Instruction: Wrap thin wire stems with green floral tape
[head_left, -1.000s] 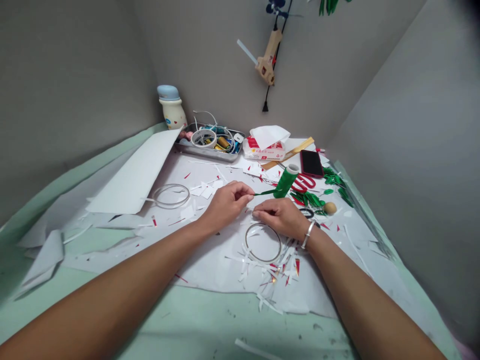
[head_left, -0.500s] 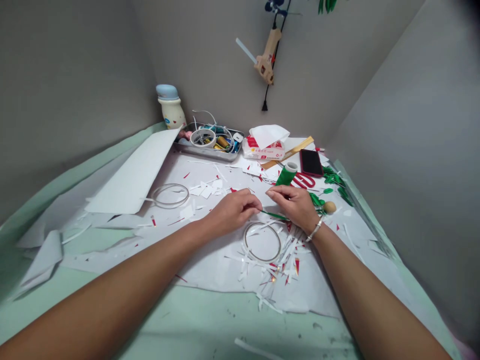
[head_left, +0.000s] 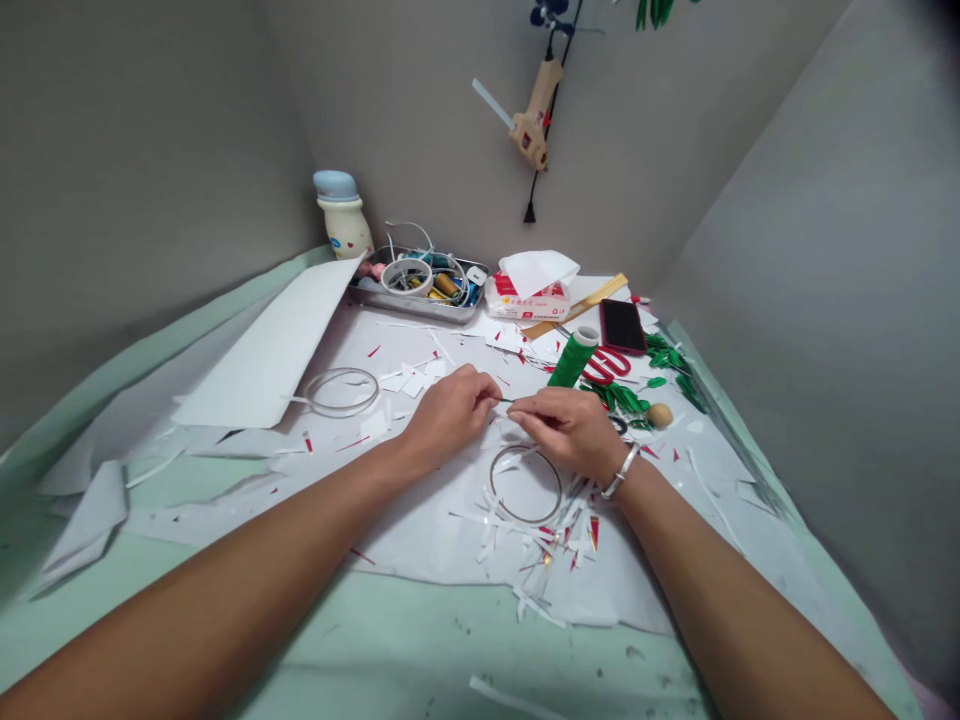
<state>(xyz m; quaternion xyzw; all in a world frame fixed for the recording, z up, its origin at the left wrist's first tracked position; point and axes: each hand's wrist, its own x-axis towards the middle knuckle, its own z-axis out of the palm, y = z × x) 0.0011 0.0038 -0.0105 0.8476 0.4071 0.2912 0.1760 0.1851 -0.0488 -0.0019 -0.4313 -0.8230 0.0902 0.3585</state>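
Observation:
A thin green strand shows in the short gap between my two hands. My left hand pinches its left end between thumb and fingertips. From the other side, my right hand closes on it with fingers pressed together, hiding the rest. Just behind the right hand stands a spool of green thread, slightly tilted. Green leaf-like pieces and a small tan ball lie to its right. A clear ring-shaped roll rests on the paper below both hands.
Paper scraps litter the white sheet. A second ring roll and white card lie left. Behind are a metal tray, tissue pack, phone and red-handled scissors. A glue gun hangs on the wall.
Both hands have shifted left, the right one also slightly down. Less of the green strand shows between them, and more of the spool and the green pieces is uncovered.

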